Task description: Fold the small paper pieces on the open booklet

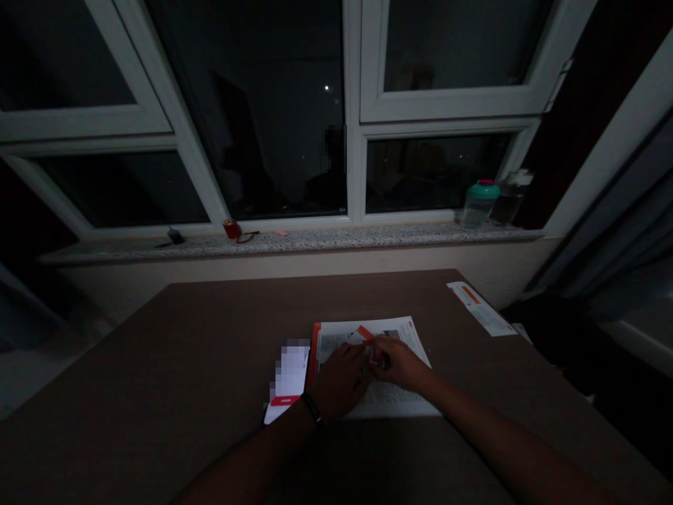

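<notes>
My left hand (341,380), with a dark band (311,409) at the wrist, rests over a printed page (407,400) on the table. Its fingers close on a small piece of paper (359,334) with an orange stripe, which looks folded. From the other side my right hand (398,361) meets it, fingers curled in a pinch on the same paper. Both sets of fingertips are close together, and the hands hide much of the paper. Left of the page lies a phone (292,375) with its screen lit.
A white strip of printed paper (482,308) lies at the right edge of the brown table (210,351). On the window sill (336,240) stand a green-lidded bottle (479,203), a clear bottle (510,200), a small red jar (231,229) and a small dark item (175,236).
</notes>
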Action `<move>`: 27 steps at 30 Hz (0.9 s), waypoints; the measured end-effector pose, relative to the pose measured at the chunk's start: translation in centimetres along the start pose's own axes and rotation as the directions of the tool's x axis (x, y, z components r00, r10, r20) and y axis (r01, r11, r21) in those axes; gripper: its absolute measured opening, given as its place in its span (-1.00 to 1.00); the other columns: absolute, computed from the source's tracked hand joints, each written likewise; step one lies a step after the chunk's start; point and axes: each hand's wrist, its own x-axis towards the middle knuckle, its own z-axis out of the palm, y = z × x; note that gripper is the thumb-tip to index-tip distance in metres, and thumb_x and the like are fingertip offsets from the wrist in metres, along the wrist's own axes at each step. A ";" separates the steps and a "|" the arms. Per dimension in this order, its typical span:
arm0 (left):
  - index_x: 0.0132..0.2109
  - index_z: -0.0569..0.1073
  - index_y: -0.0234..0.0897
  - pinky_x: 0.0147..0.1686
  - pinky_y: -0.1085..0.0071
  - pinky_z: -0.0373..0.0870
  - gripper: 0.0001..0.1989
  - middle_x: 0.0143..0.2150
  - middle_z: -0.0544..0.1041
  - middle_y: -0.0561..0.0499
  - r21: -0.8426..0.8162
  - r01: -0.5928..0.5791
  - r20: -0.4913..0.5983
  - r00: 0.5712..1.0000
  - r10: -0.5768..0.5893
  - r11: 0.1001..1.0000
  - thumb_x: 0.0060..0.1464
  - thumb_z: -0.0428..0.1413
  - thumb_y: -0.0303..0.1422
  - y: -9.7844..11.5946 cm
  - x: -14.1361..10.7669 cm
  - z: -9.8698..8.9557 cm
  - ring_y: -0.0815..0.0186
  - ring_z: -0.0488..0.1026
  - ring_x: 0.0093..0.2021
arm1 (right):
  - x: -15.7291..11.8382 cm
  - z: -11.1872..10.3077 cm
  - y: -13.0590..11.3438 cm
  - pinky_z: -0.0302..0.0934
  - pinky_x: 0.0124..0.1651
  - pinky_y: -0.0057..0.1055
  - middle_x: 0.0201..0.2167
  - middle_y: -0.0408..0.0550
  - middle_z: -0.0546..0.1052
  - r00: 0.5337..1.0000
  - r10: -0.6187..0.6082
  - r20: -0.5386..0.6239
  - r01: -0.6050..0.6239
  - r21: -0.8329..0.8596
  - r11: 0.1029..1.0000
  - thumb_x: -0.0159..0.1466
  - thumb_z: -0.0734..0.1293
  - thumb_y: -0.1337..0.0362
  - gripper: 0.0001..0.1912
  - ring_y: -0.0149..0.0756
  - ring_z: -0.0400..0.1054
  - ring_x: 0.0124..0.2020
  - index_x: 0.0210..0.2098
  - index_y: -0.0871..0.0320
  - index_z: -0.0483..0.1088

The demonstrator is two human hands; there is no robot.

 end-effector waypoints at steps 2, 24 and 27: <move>0.13 0.31 -0.23 0.16 0.08 0.24 -0.62 0.18 0.37 -0.09 0.034 0.028 -0.002 1.000 -0.028 0.999 0.17 0.12 -0.40 0.0 0.0 0.1 0.09 0.26 0.16 | 0.0 -0.2 -0.1 0.11 -0.23 -0.40 -0.42 -0.17 0.41 0.999 -0.001 -0.038 0.000 -0.022 1.000 0.09 0.37 0.46 -0.79 -0.29 0.29 -0.34 -0.46 0.10 0.24; 0.17 0.29 -0.24 0.18 0.12 0.22 -0.61 0.22 0.34 -0.09 0.101 0.062 0.010 0.998 -0.064 0.993 0.20 0.03 -0.48 -0.2 0.1 0.2 0.14 0.23 0.20 | 0.2 -0.2 0.6 0.11 -0.30 -0.42 -0.45 -0.18 0.40 0.996 0.070 -0.051 -0.067 0.059 0.996 0.08 0.36 0.48 -0.77 -0.32 0.28 -0.38 -0.49 0.10 0.22; 0.18 0.29 -0.22 0.18 0.09 0.23 -0.59 0.24 0.33 -0.10 0.089 0.053 0.000 0.999 -0.053 0.995 0.19 0.02 -0.49 -0.4 0.1 0.4 0.12 0.23 0.21 | 0.2 -0.3 0.7 0.11 -0.34 -0.43 -0.47 -0.19 0.37 0.983 0.126 -0.136 -0.116 0.082 0.990 0.13 0.36 0.43 -0.80 -0.34 0.25 -0.43 -0.47 0.10 0.23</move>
